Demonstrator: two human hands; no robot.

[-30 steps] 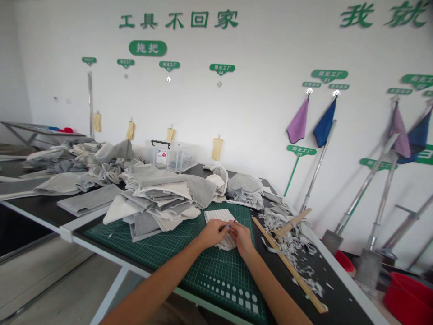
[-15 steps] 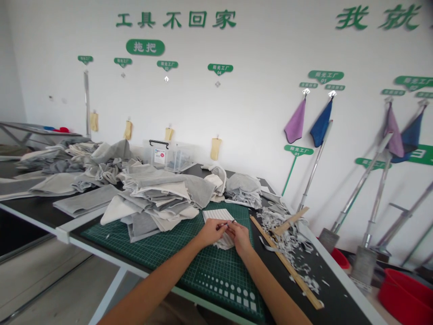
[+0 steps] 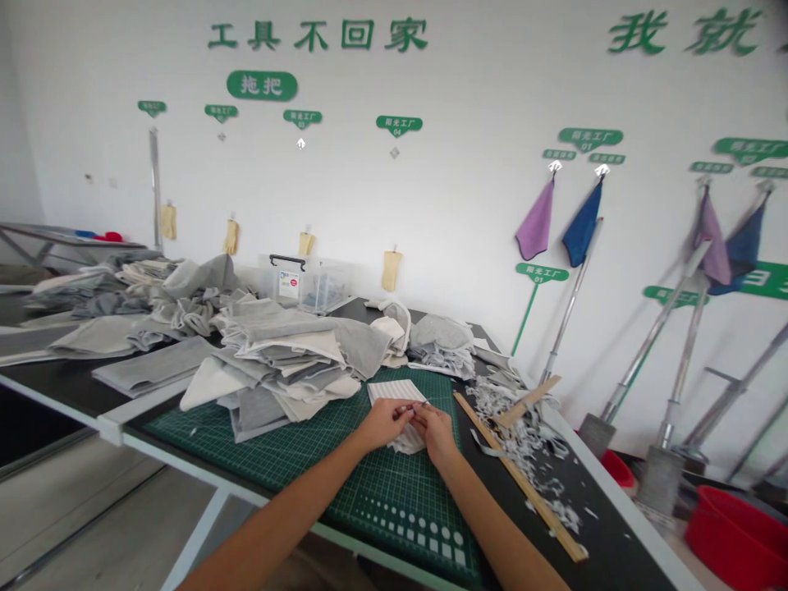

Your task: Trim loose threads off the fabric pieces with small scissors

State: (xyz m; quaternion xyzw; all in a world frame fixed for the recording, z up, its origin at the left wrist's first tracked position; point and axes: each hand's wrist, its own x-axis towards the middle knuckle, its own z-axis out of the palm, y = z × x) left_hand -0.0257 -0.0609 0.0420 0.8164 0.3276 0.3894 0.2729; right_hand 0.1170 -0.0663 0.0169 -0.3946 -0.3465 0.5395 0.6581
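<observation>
My left hand and my right hand meet over a green cutting mat. Between their fingertips they pinch a thin dark tool, like a pen or a small blade. Under the hands lies a small white ribbed cloth piece. Both forearms reach in from the bottom edge.
A big pile of grey and white cloths sits left of the hands. A long wooden ruler and cloth scraps lie to the right. A clear plastic box stands at the back. Mops lean on the wall, red basins below.
The view has drifted slightly; both hands stay together on the thin tool over the white cloth piece.
</observation>
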